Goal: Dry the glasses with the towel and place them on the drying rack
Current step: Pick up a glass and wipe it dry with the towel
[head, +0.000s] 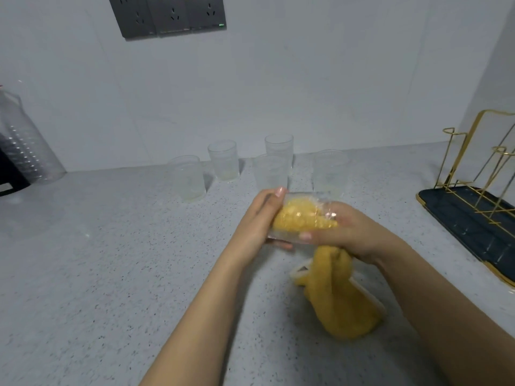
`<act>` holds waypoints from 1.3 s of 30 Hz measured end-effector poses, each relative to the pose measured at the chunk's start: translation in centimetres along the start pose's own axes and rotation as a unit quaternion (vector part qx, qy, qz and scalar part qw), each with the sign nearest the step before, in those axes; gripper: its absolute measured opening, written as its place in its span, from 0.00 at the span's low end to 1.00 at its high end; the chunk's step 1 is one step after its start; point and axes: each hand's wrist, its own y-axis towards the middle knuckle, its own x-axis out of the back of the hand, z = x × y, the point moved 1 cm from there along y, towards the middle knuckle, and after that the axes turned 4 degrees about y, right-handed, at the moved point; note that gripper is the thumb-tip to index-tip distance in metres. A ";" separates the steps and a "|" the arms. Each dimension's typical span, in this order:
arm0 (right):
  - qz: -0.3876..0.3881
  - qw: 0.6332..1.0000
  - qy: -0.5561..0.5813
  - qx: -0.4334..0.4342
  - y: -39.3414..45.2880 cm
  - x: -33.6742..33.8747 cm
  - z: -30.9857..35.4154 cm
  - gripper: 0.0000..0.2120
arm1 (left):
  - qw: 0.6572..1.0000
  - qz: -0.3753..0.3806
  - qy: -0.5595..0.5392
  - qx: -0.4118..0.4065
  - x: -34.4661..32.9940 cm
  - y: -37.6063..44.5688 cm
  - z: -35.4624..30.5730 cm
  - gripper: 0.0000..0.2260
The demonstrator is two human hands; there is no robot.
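Left hand (260,218) grip around glass (299,215), right hand (354,229) clutching towel (340,296).

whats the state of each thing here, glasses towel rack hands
held glass: on its side, towel stuffed inside
towel: one end in the glass, rest hanging to the counter
five glasses: upright on the counter, untouched
rack: no glasses on it
left hand: grips the glass
right hand: holds the towel at the glass's mouth
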 end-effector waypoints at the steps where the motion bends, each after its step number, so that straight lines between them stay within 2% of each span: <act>1: -0.023 0.996 0.087 -0.013 0.0 0.5 0.1 0.16 | 0.998 -0.017 0.020 -0.055 -0.1 0.0 0.1 0.20; 2: -0.036 0.987 0.153 -0.028 0.0 0.9 0.0 0.18 | 0.992 -0.034 0.049 -0.109 -0.2 0.0 0.2 0.16; 4: -0.047 0.978 0.199 -0.041 0.1 1.3 -0.5 0.25 | 0.976 -0.070 0.099 -0.179 -0.9 -0.2 0.7 0.15; 6: -0.053 0.982 0.176 -0.044 0.1 0.9 -0.7 0.20 | 0.975 -0.087 0.085 -0.185 -1.5 -0.3 1.0 0.16; 9: -0.068 0.996 0.049 -0.024 0.0 0.0 -0.6 0.15 | 0.990 -0.090 0.046 -0.101 -1.6 -0.1 0.8 0.14; 12: -0.007 0.995 -0.102 -0.014 0.0 -0.9 -0.8 0.15 | 0.994 -0.086 0.023 0.058 -1.2 0.6 0.8 0.18; 14: 0.016 0.994 -0.104 -0.002 -0.1 -1.2 -0.7 0.13 | 0.992 -0.062 0.058 0.090 -1.1 0.6 0.8 0.23; 15: 0.013 0.997 -0.074 0.004 -0.2 -1.0 -0.6 0.13 | 0.993 -0.055 0.074 0.078 -1.2 0.4 0.8 0.25; 17: -0.025 0.999 0.025 -0.006 -0.2 -0.1 -0.5 0.16 | 0.994 -0.060 0.096 0.004 -1.1 0.0 0.7 0.25; 20: -0.051 0.981 0.180 -0.042 0.1 0.9 -1.1 0.30 | 0.975 -0.088 0.136 -0.153 -1.2 0.0 0.7 0.18; 22: -0.038 0.982 0.179 -0.043 0.2 0.5 -1.4 0.34 | 0.970 -0.111 0.111 -0.184 -1.5 0.1 0.7 0.15; 25: -0.004 0.997 0.060 -0.049 0.0 -0.5 -1.1 0.27 | 0.985 -0.112 0.074 -0.107 -1.4 0.3 0.9 0.18; 28: 0.037 0.993 -0.099 -0.058 -0.2 -1.4 -1.2 0.17 | 0.992 -0.062 0.090 0.064 -0.6 0.6 1.1 0.26; 30: 0.035 0.990 -0.118 -0.062 -0.3 -1.3 -1.1 0.16 | 0.988 -0.037 0.099 0.108 -0.6 0.4 0.9 0.30; 33: 0.002 0.999 0.007 -0.039 -0.3 -0.2 -0.8 0.22 | 0.996 -0.013 0.079 0.035 -0.8 -0.3 0.0 0.28; 36: -0.056 0.974 0.212 -0.049 -0.2 1.4 -1.0 0.30 | 0.991 -0.029 0.098 -0.091 -1.1 -0.6 -0.2 0.22; 39: -0.045 0.966 0.251 -0.043 -0.2 0.8 -1.2 0.29 | 0.976 -0.075 0.118 -0.167 -1.6 -0.7 0.2 0.18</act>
